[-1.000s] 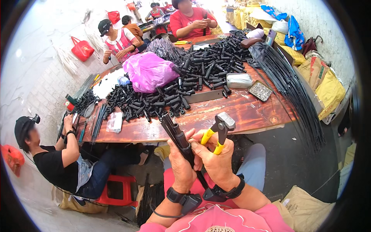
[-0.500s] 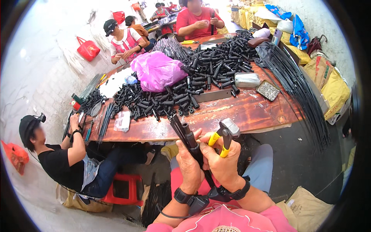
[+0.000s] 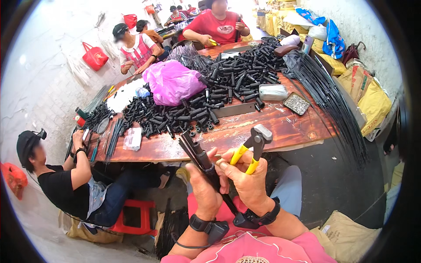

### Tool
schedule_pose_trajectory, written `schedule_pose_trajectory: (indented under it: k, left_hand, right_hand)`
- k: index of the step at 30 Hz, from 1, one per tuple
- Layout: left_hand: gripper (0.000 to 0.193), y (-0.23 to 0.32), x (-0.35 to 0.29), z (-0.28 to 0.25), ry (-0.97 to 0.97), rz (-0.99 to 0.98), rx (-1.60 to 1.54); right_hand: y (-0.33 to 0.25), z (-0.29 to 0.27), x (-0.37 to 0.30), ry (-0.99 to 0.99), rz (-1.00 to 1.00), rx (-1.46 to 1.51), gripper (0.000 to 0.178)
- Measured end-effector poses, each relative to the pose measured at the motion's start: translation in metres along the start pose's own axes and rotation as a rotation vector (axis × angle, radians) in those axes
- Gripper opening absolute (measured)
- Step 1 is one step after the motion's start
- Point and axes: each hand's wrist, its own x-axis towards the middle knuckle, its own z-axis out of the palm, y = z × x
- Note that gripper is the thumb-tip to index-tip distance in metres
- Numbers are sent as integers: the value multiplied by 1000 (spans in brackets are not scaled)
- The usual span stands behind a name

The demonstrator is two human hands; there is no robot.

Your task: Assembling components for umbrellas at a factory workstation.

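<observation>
Upright in front of me, tilted to the left, is a black umbrella frame (image 3: 201, 158) with thin ribs bundled at its upper end. My left hand (image 3: 205, 193) is wrapped round its tube. My right hand (image 3: 249, 184) holds yellow-handled pincers (image 3: 258, 139), their metal head pointing up and away from the frame and their handles spread. The thumb and forefinger of that hand are pinched together beside the frame; whatever they pinch is too small to make out.
A brown wooden table (image 3: 280, 131) carries a heap of black tubular parts (image 3: 228, 87), a pink plastic bag (image 3: 173, 83), a clear box (image 3: 272, 93) and a tray of small metal pieces (image 3: 296, 103). Black rods (image 3: 333, 105) overhang its right end. A co-worker (image 3: 66, 179) sits at left.
My view has shifted slightly, so the scene sits a little to the left. The right hand and pincers have moved slightly away from the frame, and the pincers' handles look wider apart.
</observation>
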Motion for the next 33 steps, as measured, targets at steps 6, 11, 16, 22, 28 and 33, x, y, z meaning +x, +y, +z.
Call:
schedule_pose_trajectory:
  k: [6,11,16,22,28,33]
  left_hand:
    - [60,6,2,-13,-134,115,7]
    - [59,9,3,-14,-131,30,51]
    - [58,9,3,-20,-149,-13,12]
    - [62,10,3,-22,-221,-44,-49]
    - [63,8,6,-29,-266,-48,-88]
    - [62,6,8,-30,-268,-65,-91]
  right_hand:
    - [-1,-12,3,-83,-57,-67,20]
    - [-6,-16,5,-172,-31,-100,20]
    - [-11,-20,12,-313,53,-82,16]
    - [-5,-26,22,-430,121,15,16]
    - [-10,-28,26,-485,214,-10,20]
    - [-10,-24,28,-441,91,-59,14]
